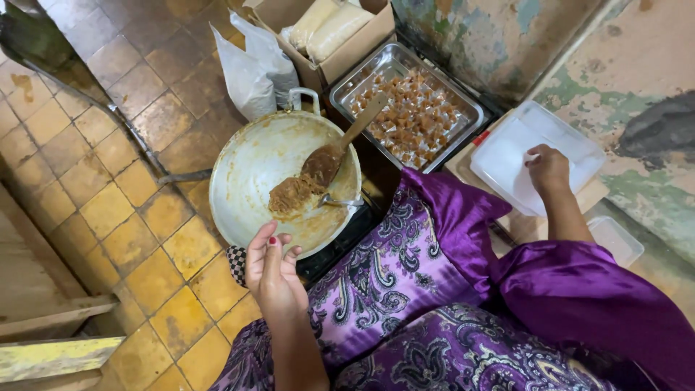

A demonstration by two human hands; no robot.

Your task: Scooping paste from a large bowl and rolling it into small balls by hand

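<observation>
My left hand (273, 274) hovers at the near rim of a large round metal pan (253, 156), fingers drawn together; whether they hold anything is hidden. In the pan lie a lump of brown paste (289, 194), a wooden spatula (340, 148) smeared with it, and a small metal spoon (339, 202). My right hand (548, 169) rests in a clear plastic container (579, 145) and pinches a small white sheet (532, 157) at its fingertips. A steel tray (355, 76) of several wrapped brown sweets (413, 116) stands between the pan and the container.
A cardboard box (355, 47) with pale packets and a white plastic bag (250, 69) stand behind the pan. A second clear tub (615, 239) sits at right. Purple patterned cloth (405, 289) covers my lap. Yellow tiled floor (108, 210) lies left, a peeling wall (630, 65) right.
</observation>
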